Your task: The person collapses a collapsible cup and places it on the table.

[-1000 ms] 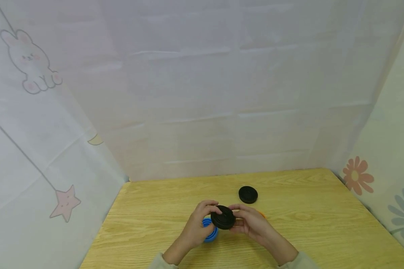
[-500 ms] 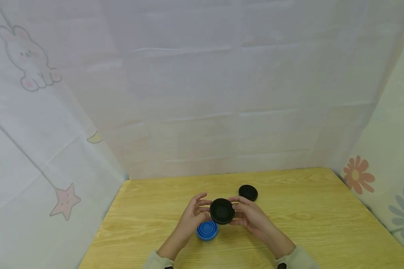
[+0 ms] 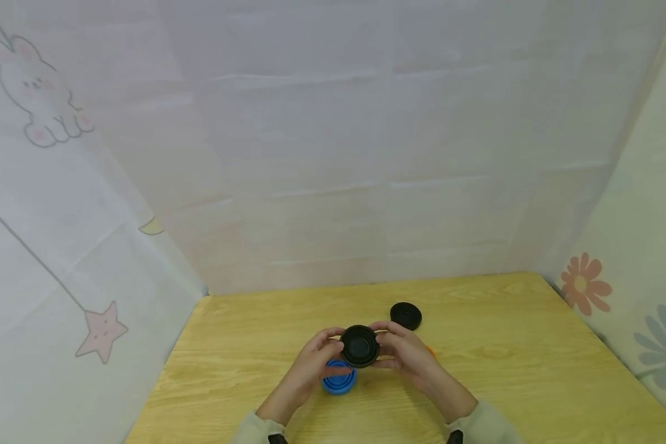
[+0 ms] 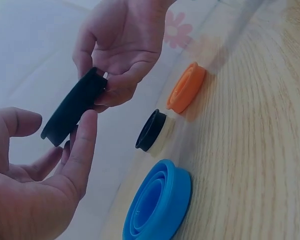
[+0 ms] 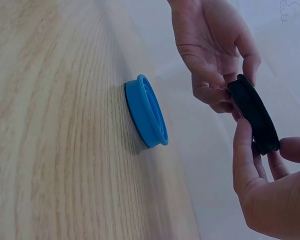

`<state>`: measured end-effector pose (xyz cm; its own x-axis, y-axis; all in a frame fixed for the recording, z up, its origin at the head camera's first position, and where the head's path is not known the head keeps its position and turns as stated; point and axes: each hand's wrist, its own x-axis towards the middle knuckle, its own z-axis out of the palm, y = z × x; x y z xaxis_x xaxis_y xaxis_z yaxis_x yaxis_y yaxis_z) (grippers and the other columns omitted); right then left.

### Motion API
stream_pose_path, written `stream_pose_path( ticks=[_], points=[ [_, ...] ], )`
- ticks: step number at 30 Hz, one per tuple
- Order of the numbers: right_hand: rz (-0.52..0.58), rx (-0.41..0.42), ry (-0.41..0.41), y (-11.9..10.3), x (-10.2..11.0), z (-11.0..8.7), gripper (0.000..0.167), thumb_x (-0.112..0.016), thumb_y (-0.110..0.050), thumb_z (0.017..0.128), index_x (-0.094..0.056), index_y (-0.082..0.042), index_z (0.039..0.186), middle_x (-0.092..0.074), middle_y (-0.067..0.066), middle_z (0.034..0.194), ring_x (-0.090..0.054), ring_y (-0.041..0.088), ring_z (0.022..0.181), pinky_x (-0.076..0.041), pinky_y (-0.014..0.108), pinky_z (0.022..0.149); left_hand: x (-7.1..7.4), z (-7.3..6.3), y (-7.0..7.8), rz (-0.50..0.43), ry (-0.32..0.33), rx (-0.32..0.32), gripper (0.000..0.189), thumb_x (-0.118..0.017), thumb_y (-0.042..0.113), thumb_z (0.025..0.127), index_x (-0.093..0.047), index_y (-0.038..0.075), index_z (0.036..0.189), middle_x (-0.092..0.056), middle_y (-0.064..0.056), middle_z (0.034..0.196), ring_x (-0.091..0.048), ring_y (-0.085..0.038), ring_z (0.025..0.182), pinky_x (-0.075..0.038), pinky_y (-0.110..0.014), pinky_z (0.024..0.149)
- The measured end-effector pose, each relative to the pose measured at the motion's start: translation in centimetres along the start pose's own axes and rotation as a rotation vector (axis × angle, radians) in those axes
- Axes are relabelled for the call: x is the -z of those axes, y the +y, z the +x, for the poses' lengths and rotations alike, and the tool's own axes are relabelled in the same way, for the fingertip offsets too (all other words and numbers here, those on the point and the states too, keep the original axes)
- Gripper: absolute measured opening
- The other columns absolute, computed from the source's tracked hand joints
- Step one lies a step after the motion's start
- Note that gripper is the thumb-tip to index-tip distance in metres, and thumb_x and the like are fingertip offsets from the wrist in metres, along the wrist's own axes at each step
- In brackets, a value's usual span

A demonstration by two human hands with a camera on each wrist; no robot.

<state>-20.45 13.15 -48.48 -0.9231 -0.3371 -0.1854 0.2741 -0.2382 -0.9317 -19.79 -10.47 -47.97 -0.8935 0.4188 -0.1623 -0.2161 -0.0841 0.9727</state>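
Note:
A round black collapsible cup (image 3: pixel 359 346), folded flat with its rings facing up, is held above the table between both hands. My left hand (image 3: pixel 308 364) grips its left edge with thumb and fingers. On the opposite edge, my right hand (image 3: pixel 413 357) holds the rim. The left wrist view has the cup (image 4: pixel 75 106) tilted and seen side-on. A blue collapsible cup (image 3: pixel 338 381), also folded flat, sits on the table just below the left hand's fingers. Beyond the right hand lies another black disc (image 3: pixel 406 316), whose exact kind I cannot tell.
An orange folded cup (image 4: pixel 187 88) lies on the wood-grain table (image 3: pixel 244 327), mostly hidden behind the right hand in the head view. Pale printed cloth (image 3: pixel 333 154) stands at the back and on both sides of the table.
The left fingers have come off the black cup's top, loosened, then closed on its left edge again. The cup has tipped to show its recessed rings and shifted slightly left and up.

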Motion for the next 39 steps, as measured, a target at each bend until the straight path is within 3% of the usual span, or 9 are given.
stream_pose_path(
  ticks=[5, 15, 23, 32, 39],
  points=[
    [-0.017, 0.019, 0.027, 0.1, -0.3, 0.5, 0.028, -0.059, -0.014, 0.1, -0.061, -0.006, 0.127, -0.066, 0.009, 0.113, -0.069, 0.023, 0.095, -0.058, 0.049, 0.088, 0.4, 0.3, 0.0, -0.012, 0.023, 0.026, 0.05, -0.058, 0.023, 0.103, -0.044, 0.003, 0.147, -0.057, -0.014, 0.118, -0.065, -0.024, 0.104, -0.059, -0.044, 0.09],
    [-0.026, 0.016, 0.033, 0.5, -0.3, 2.0, 0.032, -0.058, -0.014, 0.1, -0.061, -0.004, 0.13, -0.066, 0.01, 0.115, -0.07, 0.023, 0.095, -0.059, 0.049, 0.087, 1.2, 0.8, -0.2, -0.025, 0.058, 0.031, 0.05, -0.059, 0.02, 0.102, -0.045, 0.004, 0.147, -0.061, -0.012, 0.112, -0.066, -0.026, 0.104, -0.056, -0.048, 0.095],
    [-0.044, 0.001, 0.014, 1.2, -0.5, 3.8, 0.037, -0.058, -0.015, 0.1, -0.059, -0.005, 0.136, -0.062, 0.023, 0.129, -0.068, 0.025, 0.098, -0.057, 0.053, 0.092, 2.8, 1.7, -0.6, -0.032, 0.045, 0.025, 0.049, -0.053, 0.014, 0.103, -0.042, 0.0, 0.148, -0.061, -0.027, 0.127, -0.069, -0.024, 0.103, -0.059, -0.041, 0.09],
    [-0.046, -0.035, 0.043, 1.6, -0.7, 5.9, 0.039, -0.06, -0.013, 0.098, -0.059, -0.003, 0.136, -0.064, 0.014, 0.119, -0.068, 0.025, 0.092, -0.06, 0.047, 0.085, 4.8, 3.4, -0.8, -0.058, 0.02, 0.086, 0.053, -0.056, 0.016, 0.103, -0.037, -0.001, 0.15, -0.065, -0.017, 0.118, -0.07, -0.024, 0.101, -0.06, -0.038, 0.088],
    [-0.047, -0.09, 0.087, 2.1, -0.7, 7.6, 0.042, -0.06, -0.01, 0.095, -0.059, -0.003, 0.136, -0.063, 0.014, 0.119, -0.067, 0.025, 0.09, -0.061, 0.045, 0.081, 6.2, 5.0, -1.2, -0.059, 0.059, 0.159, 0.052, -0.058, 0.015, 0.101, -0.043, 0.003, 0.149, -0.058, -0.018, 0.117, -0.068, -0.024, 0.097, -0.06, -0.037, 0.086]
  ],
)
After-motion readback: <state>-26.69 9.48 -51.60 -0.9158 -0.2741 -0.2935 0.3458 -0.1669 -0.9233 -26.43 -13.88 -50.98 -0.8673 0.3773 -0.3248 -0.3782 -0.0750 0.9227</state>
